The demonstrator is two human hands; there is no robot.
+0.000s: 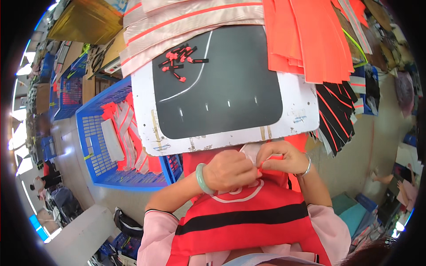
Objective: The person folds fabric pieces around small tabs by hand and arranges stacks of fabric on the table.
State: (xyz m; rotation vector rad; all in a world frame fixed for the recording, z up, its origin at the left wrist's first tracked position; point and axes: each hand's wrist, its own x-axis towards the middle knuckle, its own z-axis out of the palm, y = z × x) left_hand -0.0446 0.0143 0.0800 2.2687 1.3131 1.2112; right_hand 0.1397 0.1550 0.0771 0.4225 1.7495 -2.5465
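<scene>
Both my hands meet just in front of the near edge of the white board (213,144), over my lap. My left hand (228,172), with a pale green bangle, is closed; its fingertips press against a small coral-red fabric piece (277,157). Pinching that piece from the other side is my right hand (284,155), which wears a silver bangle. A bit of pale fabric (251,152) shows between and behind the hands. My fingers cover most of what they hold. On the dark mat (222,88) lie several short black strips with coral ends (177,57).
Pale strips with coral lines (191,26) and coral panels (306,40) cover the board's far side. Black striped pieces (335,115) hang at its right. A blue crate (128,181) of fabric pieces stands left. A red apron with a black band (244,217) covers my lap.
</scene>
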